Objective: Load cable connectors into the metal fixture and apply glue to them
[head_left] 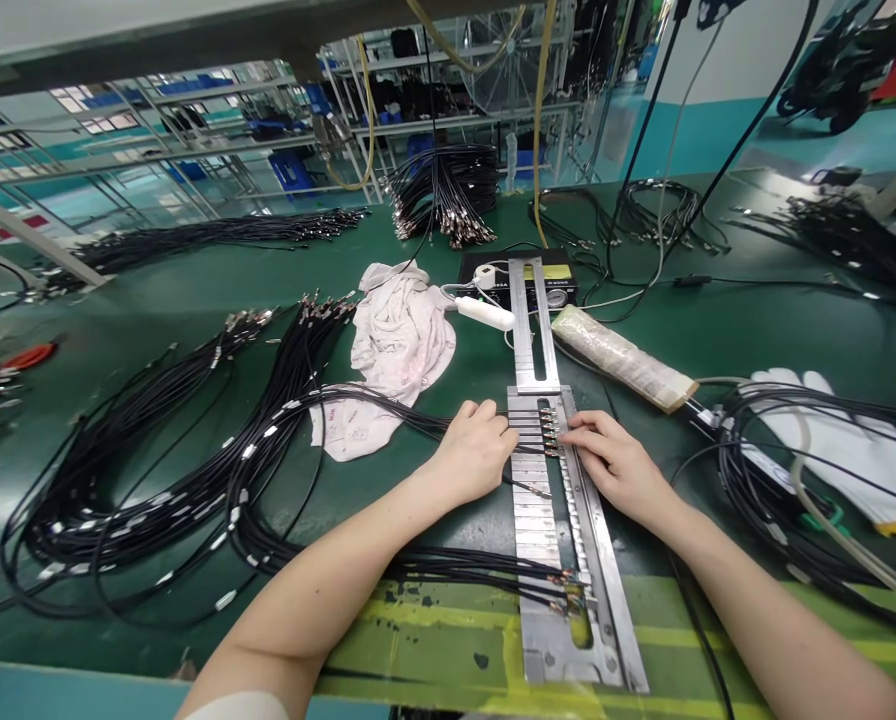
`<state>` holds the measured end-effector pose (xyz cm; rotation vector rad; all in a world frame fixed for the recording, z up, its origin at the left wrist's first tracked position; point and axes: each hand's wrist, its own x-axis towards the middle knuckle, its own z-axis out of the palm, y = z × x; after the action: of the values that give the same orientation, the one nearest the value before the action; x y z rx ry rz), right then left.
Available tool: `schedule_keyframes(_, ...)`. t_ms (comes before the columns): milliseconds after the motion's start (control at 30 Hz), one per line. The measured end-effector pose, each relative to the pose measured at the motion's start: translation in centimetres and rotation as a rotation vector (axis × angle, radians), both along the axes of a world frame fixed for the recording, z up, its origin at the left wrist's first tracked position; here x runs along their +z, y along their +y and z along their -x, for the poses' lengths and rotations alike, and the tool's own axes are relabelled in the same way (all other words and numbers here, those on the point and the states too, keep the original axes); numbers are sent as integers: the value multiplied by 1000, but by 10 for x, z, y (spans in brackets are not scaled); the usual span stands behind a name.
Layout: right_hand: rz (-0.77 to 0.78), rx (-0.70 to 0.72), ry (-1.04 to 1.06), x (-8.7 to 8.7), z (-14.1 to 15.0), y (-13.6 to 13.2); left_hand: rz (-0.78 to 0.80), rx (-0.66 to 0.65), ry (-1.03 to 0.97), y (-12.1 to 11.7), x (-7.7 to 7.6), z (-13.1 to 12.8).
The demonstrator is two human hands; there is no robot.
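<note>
A slotted metal fixture (536, 600) lies lengthwise in front of me, with black cables set across its grooves. My left hand (478, 450) is closed over several black cables (410, 412) at the fixture's left edge; its fingertips press down near the grooves. From there the cables' stripped ends with small metal tips (548, 432) reach over the slot. My right hand (617, 465) is on the other side, fingers stretched out, the fingertips touching the fixture's right rail beside those tips. Nearer me, a second group of cables (478, 563) crosses the lower end of the fixture.
Coiled black cable bundles (155, 520) spread over the left of the green table (268, 270). A crumpled cloth (399, 340) lies behind my left hand. To the right are a tape-wrapped handle (624, 360), white gloves (845, 450) and coiled cable. A black box (560, 285) stands behind the fixture.
</note>
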<state>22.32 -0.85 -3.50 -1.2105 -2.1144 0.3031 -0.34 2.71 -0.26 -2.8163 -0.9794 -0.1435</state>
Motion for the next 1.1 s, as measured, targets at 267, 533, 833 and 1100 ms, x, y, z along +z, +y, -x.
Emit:
schedule_keyframes(267,-18,6,-13,-1,0,0,12,12,5,-2,-1,-3)
schedule_keyframes(533,-67,93,-278,4,10,-3,119,32,36,-2,-8,-2)
schedule_keyframes(833,-51,39,-382,8,19,-3,229,29,152,-17,19,3)
schedule_keyframes(1100,-33,75,-301,-1,14,-2,228,35,194,-23,25,0)
